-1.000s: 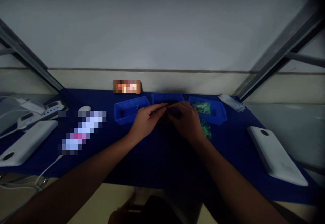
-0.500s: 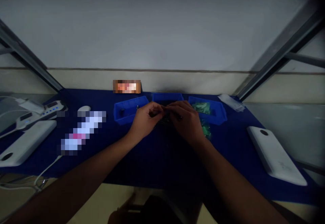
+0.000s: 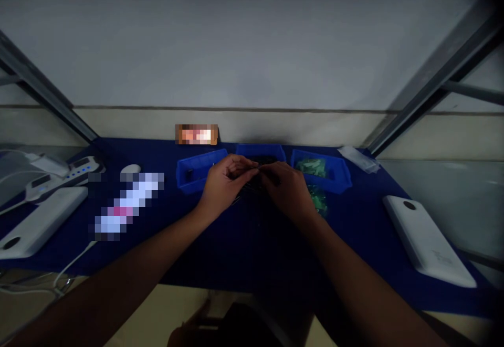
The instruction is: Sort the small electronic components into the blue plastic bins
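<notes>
My left hand [image 3: 225, 181] and my right hand [image 3: 286, 185] meet fingertip to fingertip above the middle of the blue table. Both are closed in a pinch; whatever sits between the fingertips is too small and dark to name. Just behind them is the middle blue bin [image 3: 260, 150], partly covered by my hands, with dark contents. The left blue bin [image 3: 185, 179] holds a few small dark pieces beside my left hand. To the right, a blue bin [image 3: 339, 181] contains green packets [image 3: 312, 167]. More green packets [image 3: 318, 200] lie on the table by my right wrist. Thin dark pieces under my hands are hard to make out.
A white power bank [image 3: 429, 242] lies at the right, and another white power bank [image 3: 43, 223] at the left. Near it are a power strip [image 3: 84, 167], a white mouse-like object [image 3: 130, 171] and a blurred-out phone-shaped object [image 3: 129, 202]. A clear plastic bag [image 3: 359, 159] rests at the back right.
My hands have shifted slightly, the left a little upward and the right slightly left and down. More of the middle bin shows. The fingertips stay together.
</notes>
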`<state>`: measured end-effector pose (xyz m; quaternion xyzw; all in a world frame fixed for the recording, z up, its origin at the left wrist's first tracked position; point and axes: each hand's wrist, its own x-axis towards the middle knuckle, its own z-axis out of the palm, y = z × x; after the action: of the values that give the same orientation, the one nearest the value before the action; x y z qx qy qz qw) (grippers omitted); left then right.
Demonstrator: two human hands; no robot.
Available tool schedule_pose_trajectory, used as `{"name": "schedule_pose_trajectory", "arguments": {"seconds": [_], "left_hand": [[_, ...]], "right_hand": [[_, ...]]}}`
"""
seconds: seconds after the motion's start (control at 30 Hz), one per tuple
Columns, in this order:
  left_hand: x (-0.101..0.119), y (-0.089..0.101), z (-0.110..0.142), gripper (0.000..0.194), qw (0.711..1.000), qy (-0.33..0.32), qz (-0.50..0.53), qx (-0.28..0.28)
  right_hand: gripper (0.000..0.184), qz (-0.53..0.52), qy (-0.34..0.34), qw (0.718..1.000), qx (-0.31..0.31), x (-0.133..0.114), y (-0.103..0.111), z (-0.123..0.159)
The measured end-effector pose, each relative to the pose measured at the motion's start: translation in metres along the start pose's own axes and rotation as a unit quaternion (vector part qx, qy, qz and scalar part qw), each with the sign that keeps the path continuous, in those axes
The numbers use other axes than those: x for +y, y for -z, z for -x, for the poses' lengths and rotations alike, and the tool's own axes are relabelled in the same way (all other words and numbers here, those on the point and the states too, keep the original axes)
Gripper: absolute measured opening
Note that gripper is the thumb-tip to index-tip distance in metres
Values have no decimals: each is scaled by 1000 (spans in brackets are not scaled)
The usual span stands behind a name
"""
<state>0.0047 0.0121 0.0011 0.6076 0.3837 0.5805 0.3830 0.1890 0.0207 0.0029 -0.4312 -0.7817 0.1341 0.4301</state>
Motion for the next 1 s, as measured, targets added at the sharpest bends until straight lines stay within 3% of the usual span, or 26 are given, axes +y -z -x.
{"name": "schedule_pose_trajectory", "arguments": {"seconds": [0.2, 0.33, 0.43, 0.57, 0.73, 0.83, 1.0], "left_hand": [[-4, 2, -1, 32, 1000, 4, 8, -21], [-3, 2, 2, 27, 994, 5, -95, -52], [0, 2, 5, 22, 971, -26, -213, -107], [2, 2, 8, 31, 930, -105, -310, -169], [-3, 2, 9, 33, 890, -150, -361, -233], [-6, 3, 9, 33, 880, -145, -373, -257], [-8, 5, 6, 28, 872, -138, -390, -262]], "right_hand": [[18, -35, -37, 999, -6, 1, 0, -1], [16, -62, -99, 992, 43, 0, 4, -2], [19, -91, -130, 985, 73, -2, 9, -4], [22, -126, -152, 976, 88, -4, 11, -5], [28, -157, -214, 963, 42, -1, 10, -6], [39, -145, -246, 958, 4, 1, 11, -6], [42, -143, -250, 958, 4, -1, 12, -6]]}}
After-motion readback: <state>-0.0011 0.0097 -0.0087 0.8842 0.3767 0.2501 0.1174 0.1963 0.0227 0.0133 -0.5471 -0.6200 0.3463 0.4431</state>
